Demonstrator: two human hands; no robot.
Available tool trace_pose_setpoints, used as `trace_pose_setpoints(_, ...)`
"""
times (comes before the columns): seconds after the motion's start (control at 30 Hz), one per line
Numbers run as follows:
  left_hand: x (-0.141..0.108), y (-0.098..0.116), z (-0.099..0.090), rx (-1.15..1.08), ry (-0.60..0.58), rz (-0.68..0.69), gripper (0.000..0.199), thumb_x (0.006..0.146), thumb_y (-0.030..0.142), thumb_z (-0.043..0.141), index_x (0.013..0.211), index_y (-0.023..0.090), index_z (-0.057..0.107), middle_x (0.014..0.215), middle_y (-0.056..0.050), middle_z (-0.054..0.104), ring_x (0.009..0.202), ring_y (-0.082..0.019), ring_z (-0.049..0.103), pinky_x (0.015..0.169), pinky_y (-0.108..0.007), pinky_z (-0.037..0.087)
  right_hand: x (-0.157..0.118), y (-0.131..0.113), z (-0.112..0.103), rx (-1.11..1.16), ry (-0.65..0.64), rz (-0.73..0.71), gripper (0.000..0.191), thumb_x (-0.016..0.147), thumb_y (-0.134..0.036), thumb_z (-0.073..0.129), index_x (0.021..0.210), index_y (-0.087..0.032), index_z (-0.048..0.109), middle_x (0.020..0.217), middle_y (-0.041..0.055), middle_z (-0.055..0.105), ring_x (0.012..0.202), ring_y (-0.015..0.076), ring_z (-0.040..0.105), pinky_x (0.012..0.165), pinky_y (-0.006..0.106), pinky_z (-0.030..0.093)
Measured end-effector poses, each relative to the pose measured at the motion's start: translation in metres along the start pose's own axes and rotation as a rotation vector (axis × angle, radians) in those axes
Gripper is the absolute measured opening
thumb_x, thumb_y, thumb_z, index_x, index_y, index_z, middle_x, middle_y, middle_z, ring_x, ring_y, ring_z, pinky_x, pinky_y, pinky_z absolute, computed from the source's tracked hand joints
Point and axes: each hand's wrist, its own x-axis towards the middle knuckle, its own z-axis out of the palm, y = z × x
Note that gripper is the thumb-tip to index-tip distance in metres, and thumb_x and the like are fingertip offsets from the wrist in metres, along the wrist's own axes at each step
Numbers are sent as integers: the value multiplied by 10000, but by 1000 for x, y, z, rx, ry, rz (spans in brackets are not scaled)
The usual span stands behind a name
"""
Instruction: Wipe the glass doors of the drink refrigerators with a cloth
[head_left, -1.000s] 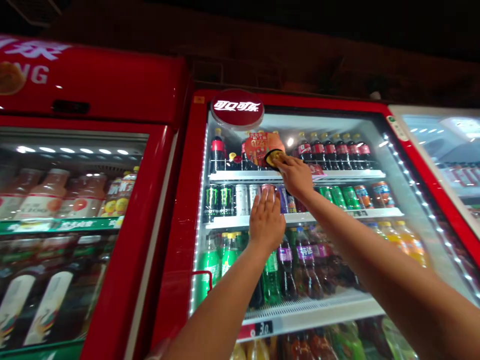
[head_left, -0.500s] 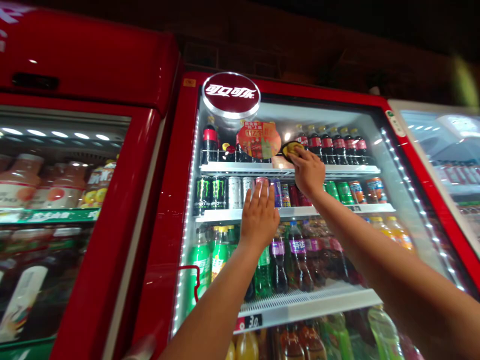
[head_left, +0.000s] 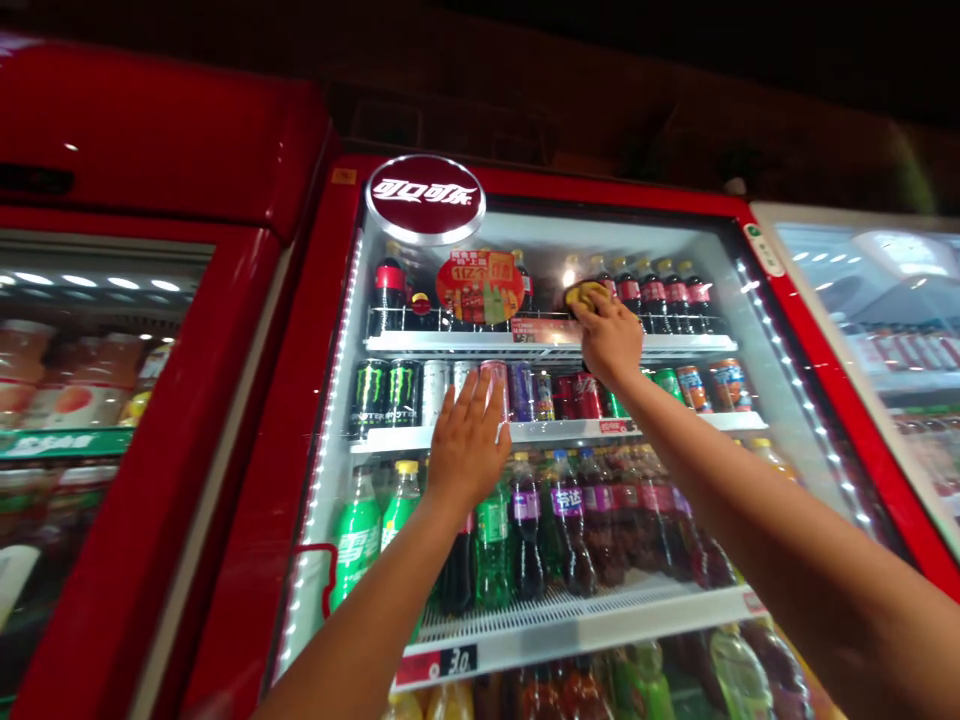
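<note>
The red-framed drinks fridge (head_left: 645, 195) stands in front of me with its glass door shut. My right hand (head_left: 611, 340) grips a yellow cleaning pad with a dark edge (head_left: 586, 298) and holds it against the glass, level with the top shelf. Its fingers partly cover the pad, so I cannot tell if it is a sponge or a folded cloth. Lower and to the left, my left hand (head_left: 469, 440) lies flat on the door, fingers stretched upward, in front of the can row. Between the pad and the door's left side is a round red promotional sticker (head_left: 480, 287).
A round, lit logo sign (head_left: 425, 198) juts from the door's upper left corner. Lower on that side is a red outlined shape (head_left: 330, 580). Another red fridge (head_left: 150, 150) adjoins at left, and a white-framed fridge (head_left: 817, 330) at right. Shelves hold bottles and cans.
The pad in my right hand has slid rightward over the glass, away from the round sticker. My left hand stays flat on the door. The whole fridge has shifted left in view.
</note>
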Motion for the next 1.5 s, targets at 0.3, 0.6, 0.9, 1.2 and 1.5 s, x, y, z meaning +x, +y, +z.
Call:
trace_pose_setpoints(0.3, 2, 1, -4, 101, -59, 5, 622, 1001, 301, 403, 1581, 162, 229, 1649, -113, 296, 1541, -268, 221, 1274, -487, 172, -41, -32, -3, 159, -22, -232, 463, 940, -132, 443, 1218, -371, 725, 1478, -30, 543, 1379, 300, 425, 1065, 486, 406)
trace_pose_setpoints(0.6, 0, 1, -4, 73, -46, 7, 667, 1001, 294, 411, 1600, 178, 142, 1663, -111, 262, 1549, -261, 188, 1275, -491, 182, -45, -10, -5, 87, 115, 197, 454, 937, -223, 499, 1356, -337, 635, 1506, 103, 480, 1358, 409, 413, 1037, 635, 371)
trace_pose_setpoints(0.9, 0, -2, 2, -42, 8, 5, 707, 996, 278, 416, 1611, 216, 74, 1660, -102, 273, 1546, -261, 195, 1271, -513, 174, -29, -13, -2, 47, -60, -196, 659, 880, -62, 445, 1391, -459, 574, 1515, -74, 507, 1477, 345, 316, 1077, 613, 417)
trace_pose_setpoints(1.2, 7, 5, -5, -13, -33, -8, 645, 987, 262, 392, 1598, 183, 203, 1645, -97, 310, 1537, -264, 235, 1272, -513, 164, -50, 1, -12, -1, -53, -221, 591, 915, -143, 462, 1453, -377, 531, 1582, -19, 424, 1503, 370, 237, 1130, 652, 345)
trace_pose_setpoints(1.5, 13, 66, -1, -34, -83, 44, 634, 965, 300, 470, 1568, 230, 289, 1655, -71, 292, 1546, -252, 210, 1269, -509, 182, -39, 70, -17, -31, -53, 26, 586, 907, -151, 461, 1474, -290, 519, 1593, 94, 398, 1437, 399, 336, 1094, 655, 369)
